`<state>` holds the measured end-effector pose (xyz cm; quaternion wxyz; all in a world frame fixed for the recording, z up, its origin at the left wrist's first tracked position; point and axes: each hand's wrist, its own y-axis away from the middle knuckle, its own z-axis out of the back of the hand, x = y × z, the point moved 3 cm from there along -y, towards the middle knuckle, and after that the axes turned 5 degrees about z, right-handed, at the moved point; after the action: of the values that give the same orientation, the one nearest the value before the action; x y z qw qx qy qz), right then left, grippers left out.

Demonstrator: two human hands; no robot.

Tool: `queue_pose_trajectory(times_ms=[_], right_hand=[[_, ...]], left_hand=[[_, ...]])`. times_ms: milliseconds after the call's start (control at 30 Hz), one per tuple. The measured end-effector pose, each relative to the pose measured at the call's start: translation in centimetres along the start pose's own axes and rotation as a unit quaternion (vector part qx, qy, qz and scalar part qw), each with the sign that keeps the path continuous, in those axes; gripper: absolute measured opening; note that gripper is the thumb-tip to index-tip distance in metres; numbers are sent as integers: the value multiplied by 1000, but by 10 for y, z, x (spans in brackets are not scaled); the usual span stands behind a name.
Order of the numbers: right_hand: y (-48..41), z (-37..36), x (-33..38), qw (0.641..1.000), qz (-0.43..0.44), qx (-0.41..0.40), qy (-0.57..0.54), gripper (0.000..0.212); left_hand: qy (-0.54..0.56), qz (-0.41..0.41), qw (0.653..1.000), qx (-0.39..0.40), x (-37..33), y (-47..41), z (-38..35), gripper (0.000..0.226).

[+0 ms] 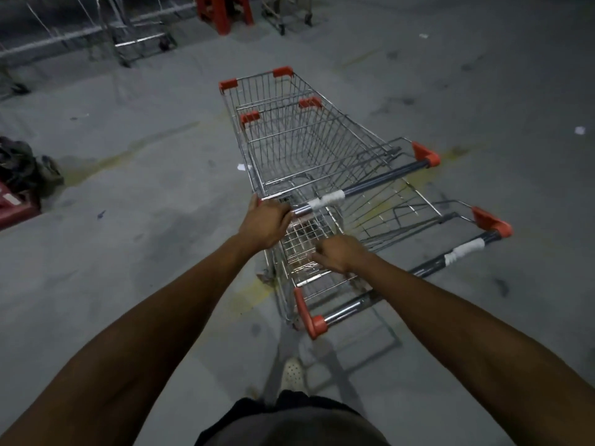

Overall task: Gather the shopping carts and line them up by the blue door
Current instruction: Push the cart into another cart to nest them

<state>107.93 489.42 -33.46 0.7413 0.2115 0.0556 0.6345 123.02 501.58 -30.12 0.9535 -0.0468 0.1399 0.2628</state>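
Observation:
Two wire shopping carts with red plastic corners stand nested on the grey concrete floor. The front cart (273,130) has a dark handle wrapped in white tape, and my left hand (265,222) grips the left end of that handle. The rear cart (354,304) sits pushed into it, its own taped handle running from lower centre to the right. My right hand (338,254) rests on the rear cart's wire flap, fingers curled into the mesh. No blue door is in view.
More metal carts (138,40) stand at the far left, and another cart (286,17) at the top. Between them is a red stool (225,14). A dark heap of bags (25,169) lies on a red crate (16,207) at the left edge.

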Motion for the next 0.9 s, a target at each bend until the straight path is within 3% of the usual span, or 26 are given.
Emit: queue_pose_trajectory(times_ms=[100, 200, 367, 500, 700, 900], right_hand=[[23, -1, -13, 999, -29, -13, -22, 57], [41, -4, -14, 998, -36, -49, -22, 76], [75, 7, -7, 995, -31, -85, -37, 63], [110, 7, -13, 992, -27, -116, -32, 85], [125, 7, -42, 994, -23, -109, 1, 94], [120, 17, -86, 993, -1, -114, -14, 78]], left_hand=[[-18, 11, 1000, 4, -8, 7, 1, 34], [-29, 31, 999, 14, -16, 18, 2, 40], [-56, 56, 996, 38, -28, 28, 4, 52], [-54, 64, 996, 33, -35, 31, 9, 48], [-50, 86, 994, 47, -47, 26, 17, 42], [-12, 138, 989, 60, -88, 4, 22, 38]])
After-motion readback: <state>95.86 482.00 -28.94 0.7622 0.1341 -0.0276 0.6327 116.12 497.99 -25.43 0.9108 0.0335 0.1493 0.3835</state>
